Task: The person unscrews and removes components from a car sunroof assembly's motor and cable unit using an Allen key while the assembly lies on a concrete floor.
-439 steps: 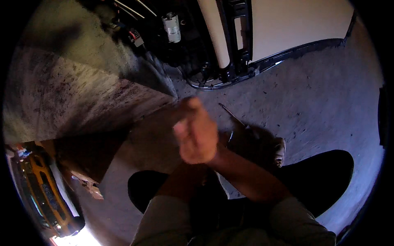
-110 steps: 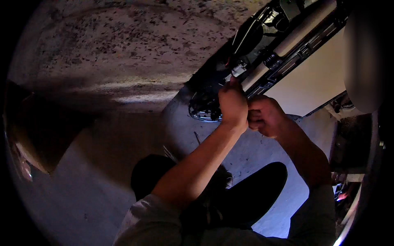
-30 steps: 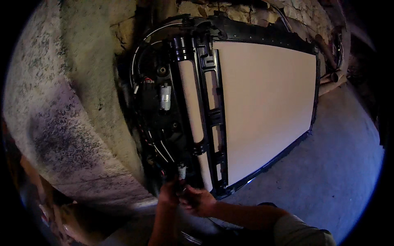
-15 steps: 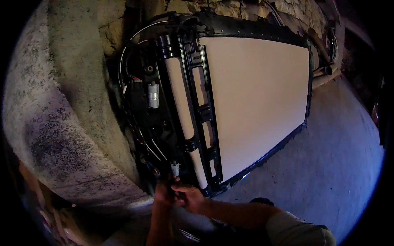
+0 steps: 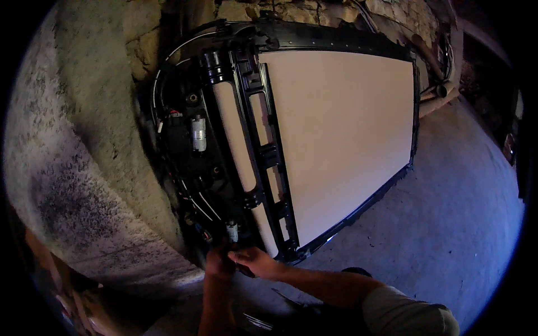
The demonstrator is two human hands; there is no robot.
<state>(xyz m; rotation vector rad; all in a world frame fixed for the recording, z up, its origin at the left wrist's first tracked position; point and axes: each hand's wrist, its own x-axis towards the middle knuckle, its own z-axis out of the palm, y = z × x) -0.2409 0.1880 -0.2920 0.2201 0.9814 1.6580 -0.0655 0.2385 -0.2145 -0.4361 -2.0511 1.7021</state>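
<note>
A large beige panel [image 5: 336,140] in a black frame [image 5: 268,157] leans against the wall, with black mechanical parts along its left side. Among these are a silver cylinder [image 5: 199,134], a smaller silver cylinder [image 5: 232,228] lower down and thin white cables [image 5: 204,204]. My left hand [image 5: 219,262] is closed in shadow at the frame's lower left corner, just below the small cylinder. Beside it, touching or nearly touching, my right hand [image 5: 252,262] has its fingers bent in a grip. What the two hands hold is hidden in shadow and behind my fingers.
A mottled concrete wall [image 5: 84,168] fills the left side, and rough stonework [image 5: 314,12] rises behind the frame. Pipes [image 5: 437,95] stand at the back right. The concrete floor [image 5: 448,207] runs along the right, and thin rods [image 5: 258,322] lie below my hands.
Earlier my hands were clasped away from the frame; since then they have moved to its lower corner. Over the last second they stay there while the view shifts slightly.
</note>
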